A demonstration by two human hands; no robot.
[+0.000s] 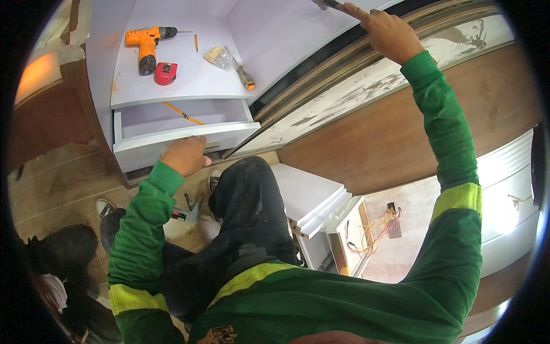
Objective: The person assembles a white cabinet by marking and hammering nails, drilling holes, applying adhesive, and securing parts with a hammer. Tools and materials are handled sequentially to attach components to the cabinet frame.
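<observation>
Your left arm is bent at the elbow, green sleeve running up from the lower left; your left hand (184, 155) rests on the front edge of the white drawer (183, 139), fingers curled over its top lip. Your right arm stretches far up and right, nearly straight; your right hand (388, 31) sits at the top of the view, closed around a dark tool (327, 5) whose end is cut off by the frame, so its kind cannot be told.

The drawer stands pulled open, left of centre, below a white shelf (200, 74). A yellow pencil (183, 113) lies diagonally inside it.

On the shelf, far left to right: an orange cordless drill (146, 45), a red tape measure (165, 73) just beside it, and a screwdriver (244, 75). White panels (312, 198) lie stacked near your knee, on the right.
</observation>
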